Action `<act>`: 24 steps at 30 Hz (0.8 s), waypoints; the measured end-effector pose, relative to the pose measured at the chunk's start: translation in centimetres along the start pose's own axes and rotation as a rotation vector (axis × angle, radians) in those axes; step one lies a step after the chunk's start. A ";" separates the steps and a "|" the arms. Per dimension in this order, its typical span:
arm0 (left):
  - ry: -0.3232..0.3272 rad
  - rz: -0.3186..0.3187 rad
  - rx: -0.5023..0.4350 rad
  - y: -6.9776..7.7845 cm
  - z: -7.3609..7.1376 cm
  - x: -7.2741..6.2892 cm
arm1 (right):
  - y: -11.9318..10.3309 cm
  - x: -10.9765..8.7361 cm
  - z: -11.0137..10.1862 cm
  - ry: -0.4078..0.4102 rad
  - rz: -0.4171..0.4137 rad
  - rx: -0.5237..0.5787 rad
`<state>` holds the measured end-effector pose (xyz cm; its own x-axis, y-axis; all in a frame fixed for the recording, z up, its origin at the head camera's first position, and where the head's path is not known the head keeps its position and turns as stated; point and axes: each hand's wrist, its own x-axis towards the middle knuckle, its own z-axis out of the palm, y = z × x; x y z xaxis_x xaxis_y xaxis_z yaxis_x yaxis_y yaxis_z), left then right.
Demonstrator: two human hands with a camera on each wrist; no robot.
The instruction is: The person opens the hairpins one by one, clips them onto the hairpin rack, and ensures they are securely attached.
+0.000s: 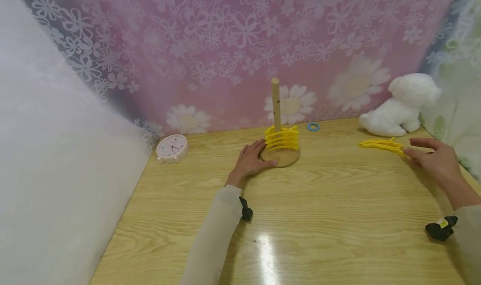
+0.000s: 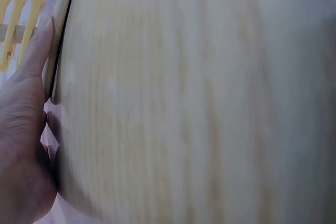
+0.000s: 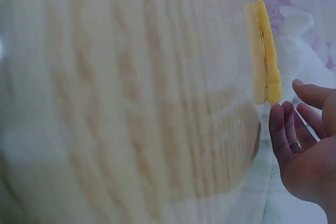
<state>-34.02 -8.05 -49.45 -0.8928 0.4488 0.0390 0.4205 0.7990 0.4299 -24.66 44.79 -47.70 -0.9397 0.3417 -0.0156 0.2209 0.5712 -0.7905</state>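
Observation:
A wooden stand has a round base (image 1: pixel 288 159) and an upright peg (image 1: pixel 276 103), with several yellow wavy-edged plastic pieces (image 1: pixel 282 138) stacked low around the peg. My left hand (image 1: pixel 251 159) grips the base from its left side, the thumb at the front and the fingers round the far side. In the left wrist view the thumb (image 2: pixel 39 51) lies along the base rim. Far to the right, a flat yellow plastic piece (image 1: pixel 381 145) lies on the table. My right hand (image 1: pixel 437 161) has its fingertips right at the near end of that piece, thumb apart from the fingers.
A pink round clock (image 1: pixel 173 148) stands at the back left. Behind the stand lies a small blue ring (image 1: pixel 313 127). A white plush dog (image 1: pixel 402 105) sits at the back right, beyond the yellow piece. A flowered cloth (image 1: pixel 225 59) hangs along the table's far edge.

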 end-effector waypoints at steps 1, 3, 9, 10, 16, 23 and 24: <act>-0.001 -0.001 -0.005 0.0 0.0 0.0 | 0.1 0.1 0.0 -0.011 -0.007 -0.021; -0.002 -0.001 -0.010 -0.1 0.1 0.0 | 0.3 0.1 0.0 -0.038 -0.013 -0.053; 0.009 0.004 0.004 -0.2 0.1 0.3 | 0.1 0.3 0.3 -0.060 -0.034 -0.115; 0.010 0.007 0.010 -0.2 0.1 0.3 | 0.0 0.3 0.3 -0.053 -0.042 -0.133; -0.003 0.022 0.031 -0.3 0.1 0.5 | -0.3 0.3 0.6 -0.042 -0.064 -0.195; -0.026 0.004 0.026 -0.5 0.1 0.4 | -0.2 0.6 1.0 -0.039 -0.074 -0.222; -0.029 0.001 0.027 -0.6 0.1 0.4 | -0.3 0.6 1.1 -0.036 -0.079 -0.233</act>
<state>-34.65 -8.29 -49.74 -0.8872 0.4612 0.0129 0.4263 0.8087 0.4053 -25.61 44.00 -48.17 -0.9642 0.2646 0.0157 0.1966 0.7534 -0.6274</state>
